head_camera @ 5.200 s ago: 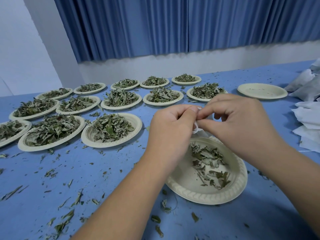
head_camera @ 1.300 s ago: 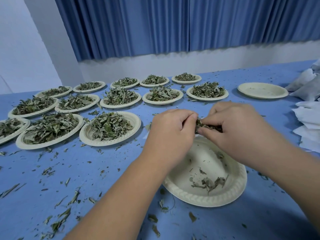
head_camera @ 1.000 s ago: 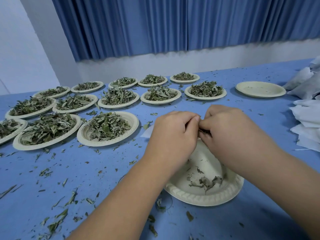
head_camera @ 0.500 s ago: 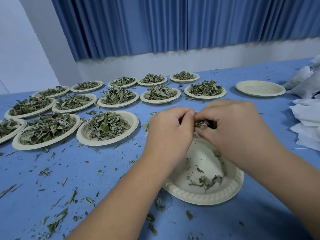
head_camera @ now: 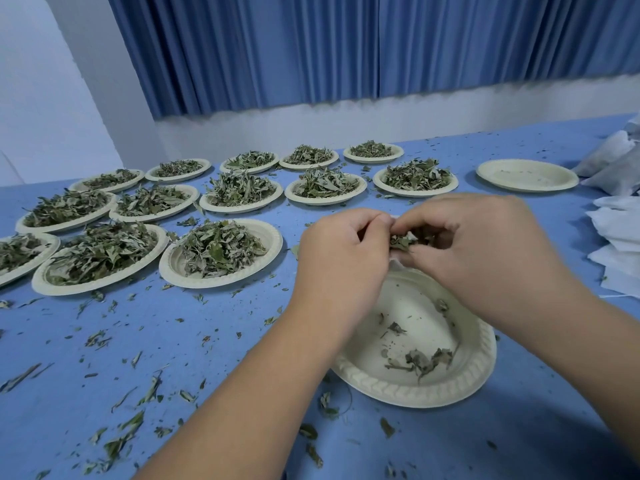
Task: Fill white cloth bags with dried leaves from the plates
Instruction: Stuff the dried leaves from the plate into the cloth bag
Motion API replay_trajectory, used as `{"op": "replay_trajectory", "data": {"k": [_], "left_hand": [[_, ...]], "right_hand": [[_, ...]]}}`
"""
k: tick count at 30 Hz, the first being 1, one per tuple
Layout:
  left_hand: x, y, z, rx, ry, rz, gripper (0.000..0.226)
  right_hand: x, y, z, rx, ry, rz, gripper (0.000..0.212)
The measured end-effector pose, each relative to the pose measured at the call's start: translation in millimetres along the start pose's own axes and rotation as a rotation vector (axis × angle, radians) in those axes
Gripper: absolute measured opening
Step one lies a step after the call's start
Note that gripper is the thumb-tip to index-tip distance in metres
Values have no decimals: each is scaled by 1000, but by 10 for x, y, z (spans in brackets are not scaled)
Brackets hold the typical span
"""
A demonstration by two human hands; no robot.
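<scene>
Your left hand (head_camera: 341,258) and right hand (head_camera: 485,251) are together, fingertips meeting, raised over the far edge of a pale round paper plate (head_camera: 415,393) that sits directly beneath them; your right hand's thumb and fingers are curled round a clump of dried green leaves (head_camera: 401,242), pinching it at the spot where the two hands meet; your left hand's thumb and forefinger are curled in at that same spot, pinching the small white cloth bag (head_camera: 394,262) (only slivers of white show between and under your fingers, so I cannot tell how full it is).

The plate below your hands holds just a few leaf scraps (head_camera: 422,362) on the side nearest you; just left of your left hand sits a heaped paper plate of leaves (head_camera: 221,251), and beyond it and further left run rows of leaf-laden paper plates (head_camera: 239,188); beyond your right hand, well apart, lies a bare cream paper plate (head_camera: 526,174); to the right of your right hand rests a pile of flat white cloth bags (head_camera: 620,237), with plump filled white bags (head_camera: 609,161) further off past them.

Loose leaf fragments (head_camera: 138,393) are scattered over the blue surface (head_camera: 173,358), thickest to the left of your left forearm; a pleated blue curtain (head_camera: 346,46) hangs behind everything.
</scene>
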State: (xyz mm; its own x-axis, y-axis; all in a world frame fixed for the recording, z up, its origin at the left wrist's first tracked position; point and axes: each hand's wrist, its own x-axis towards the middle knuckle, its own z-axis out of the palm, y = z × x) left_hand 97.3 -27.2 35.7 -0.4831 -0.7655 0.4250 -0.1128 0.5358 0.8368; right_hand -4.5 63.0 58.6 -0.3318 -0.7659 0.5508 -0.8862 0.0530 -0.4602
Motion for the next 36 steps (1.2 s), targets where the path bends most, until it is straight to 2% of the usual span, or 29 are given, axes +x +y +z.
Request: {"op": "replay_trajectory", "data": {"k": [5,12,17,20,26,36], "left_hand": [[25,-33,-26,-18,22,-16,26],[10,-19,-6,-32,10,-22,27],[-4,3,4,-48,-6,-14,28],[-11,5,-3,-53,-8,-15,27],[-2,-15,-7,-54,36,-43,25],[-5,1,-18,-88,24,-29,28]], "right_hand": [[15,-16,-42,90,-77,-22,32],[-4,5,16,-15,31,-69,32],[-20,11,47,-68,93,-101,16],[-19,9,40,-76,47,-134,13],[8,25,-44,128,-82,-98,19],[8,45,62,171,79,-86,16]]}}
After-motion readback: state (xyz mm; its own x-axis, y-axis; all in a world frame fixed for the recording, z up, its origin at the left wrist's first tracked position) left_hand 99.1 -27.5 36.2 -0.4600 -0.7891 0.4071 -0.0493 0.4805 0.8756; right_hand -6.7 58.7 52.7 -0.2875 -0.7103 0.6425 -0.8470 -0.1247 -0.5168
